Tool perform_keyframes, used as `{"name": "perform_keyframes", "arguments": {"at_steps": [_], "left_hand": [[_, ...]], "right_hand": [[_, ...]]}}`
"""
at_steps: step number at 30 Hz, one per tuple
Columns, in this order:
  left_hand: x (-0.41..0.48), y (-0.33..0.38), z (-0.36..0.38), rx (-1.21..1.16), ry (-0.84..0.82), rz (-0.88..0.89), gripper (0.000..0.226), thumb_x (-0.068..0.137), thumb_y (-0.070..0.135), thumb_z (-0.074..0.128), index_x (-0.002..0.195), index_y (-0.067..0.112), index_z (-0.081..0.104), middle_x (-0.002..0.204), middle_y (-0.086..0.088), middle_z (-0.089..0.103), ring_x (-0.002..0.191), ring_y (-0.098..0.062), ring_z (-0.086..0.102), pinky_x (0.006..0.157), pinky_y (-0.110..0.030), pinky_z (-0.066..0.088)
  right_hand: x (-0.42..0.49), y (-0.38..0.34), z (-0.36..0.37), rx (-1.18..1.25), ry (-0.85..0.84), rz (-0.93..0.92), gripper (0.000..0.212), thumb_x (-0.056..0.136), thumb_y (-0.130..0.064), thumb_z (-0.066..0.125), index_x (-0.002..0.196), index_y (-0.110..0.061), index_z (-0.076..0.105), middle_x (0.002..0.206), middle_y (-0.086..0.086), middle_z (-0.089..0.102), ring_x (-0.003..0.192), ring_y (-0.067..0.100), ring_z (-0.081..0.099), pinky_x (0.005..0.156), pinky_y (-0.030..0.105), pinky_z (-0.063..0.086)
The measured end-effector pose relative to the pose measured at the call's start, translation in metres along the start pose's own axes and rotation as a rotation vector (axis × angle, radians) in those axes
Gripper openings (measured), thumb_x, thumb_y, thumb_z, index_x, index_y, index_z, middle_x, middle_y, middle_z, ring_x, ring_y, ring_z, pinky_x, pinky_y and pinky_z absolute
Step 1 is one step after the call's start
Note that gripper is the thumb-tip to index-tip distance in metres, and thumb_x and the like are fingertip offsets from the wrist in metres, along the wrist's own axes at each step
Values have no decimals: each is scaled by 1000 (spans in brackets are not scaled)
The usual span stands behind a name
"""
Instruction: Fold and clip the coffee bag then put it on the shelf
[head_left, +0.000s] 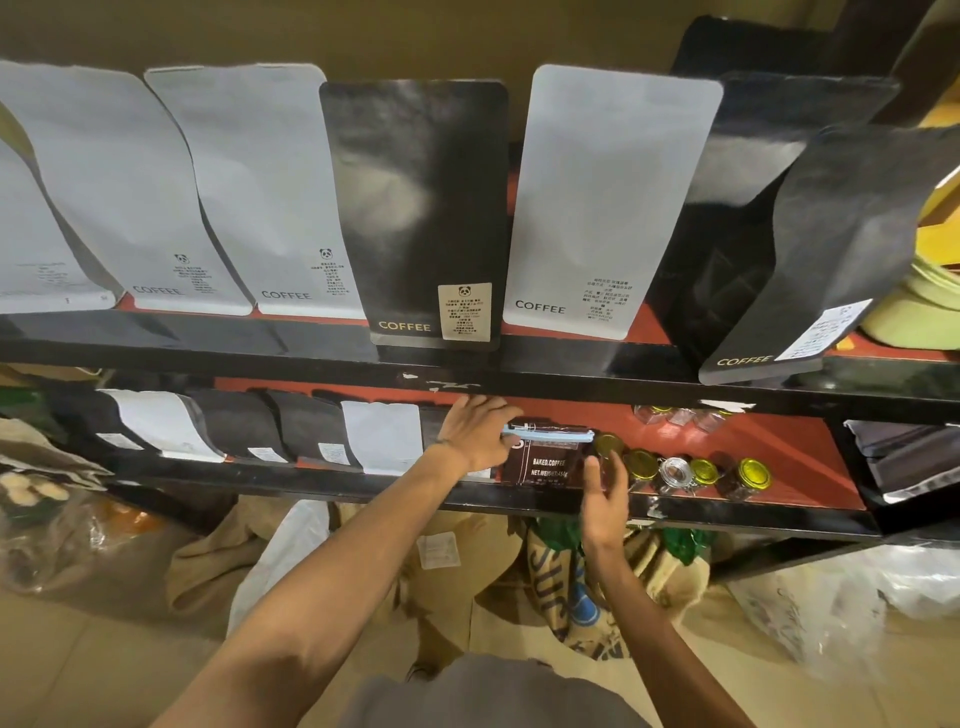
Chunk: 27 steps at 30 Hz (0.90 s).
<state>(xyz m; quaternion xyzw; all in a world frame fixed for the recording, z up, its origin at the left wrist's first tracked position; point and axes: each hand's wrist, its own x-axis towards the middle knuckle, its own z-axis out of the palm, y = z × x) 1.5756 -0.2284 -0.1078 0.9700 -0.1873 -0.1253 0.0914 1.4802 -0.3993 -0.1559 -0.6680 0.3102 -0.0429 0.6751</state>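
**Coffee bag going onto the lower shelf**

Seating the dark brown foil coffee bag (545, 465) squarely looks like the step in hand: it stands at the front edge of the red-lined lower shelf (789, 441), its folded top held by a pale blue plastic clip (550, 435). It sits between a row of black and white pouches (249, 431) towards the shelf's left end and a cluster of small gold-lidded glass jars (691, 473) just to its right. To finish well, I would push it back from the front edge until its base rests flat, keeping it upright, and go gently on the right side, where the nearest jar almost touches it and could be knocked over.

The left hand (475, 434) reaches in under the black upper shelf board (571, 387), palm down, fingers curled around the bag's top left corner at the clip's end; it appears to be gripping there, though the fingertips are hidden. The right hand (605, 499) stands on edge at the bag's lower right corner, fingers loosely spread and holding nothing; whether it touches the bag I cannot tell. Both forearms stretch forward and slightly upward from the body.
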Motion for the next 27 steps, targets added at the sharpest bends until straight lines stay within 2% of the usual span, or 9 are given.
{"name": "perform_keyframes", "arguments": {"at_steps": [2,5,8,14,18,21,23,25,27], "left_hand": [[4,1,3,35,26,-6,37,96,38,52,131,29,57,137,3,59,129,-21,49,114,-40,29],[9,2,5,73,38,-35,33,96,37,55,127,29,63,129,3,65,123,-21,55,110,-38,32],[9,2,7,93,44,-37,33,96,37,55,126,29,64,126,3,67,121,-22,56,110,-37,30],[5,3,5,123,65,-3,33,97,35,54,127,27,64,124,2,68,119,-22,57,109,-36,29],[0,0,5,63,55,27,40,97,34,54,136,24,55,136,-1,59,129,-23,47,113,-39,25],[-9,-6,5,3,95,78,52,96,33,55,146,25,40,150,-1,43,141,-24,31,120,-42,14],[-18,-10,4,-6,153,99,58,95,36,55,148,26,33,154,-1,37,145,-24,25,121,-44,10],[-27,-15,4,-9,221,118,62,94,40,55,150,27,30,155,-3,34,146,-26,23,122,-47,9],[-35,-23,6,7,295,116,66,91,43,56,150,26,32,154,-5,36,145,-29,25,122,-50,13]], "right_hand": [[5,11,3,174,-72,173,55,101,-39,45,152,-25,29,154,12,40,140,32,39,113,47,36],[10,13,8,240,-175,274,53,102,-46,36,150,-23,35,150,9,44,139,28,40,108,47,38],[7,10,12,253,-202,312,54,102,-47,38,148,-21,38,140,6,49,137,28,43,108,50,40],[8,11,16,241,-212,330,51,103,-44,37,150,-23,34,150,11,43,139,32,40,109,59,38],[13,13,12,173,-239,321,49,102,-45,39,148,-27,39,148,10,48,136,31,44,108,59,40],[11,3,8,116,-205,259,49,103,-38,41,150,-26,34,147,5,46,138,31,42,107,53,40],[4,-4,4,35,-128,158,55,102,-33,47,153,-23,29,154,10,40,140,33,39,112,53,36],[-10,-19,0,-165,-18,-56,64,98,-32,55,154,-19,26,156,12,38,142,31,37,114,49,33],[-20,-38,-2,-382,41,-308,73,92,-40,55,154,-18,23,159,8,33,145,25,32,114,44,31]]}}
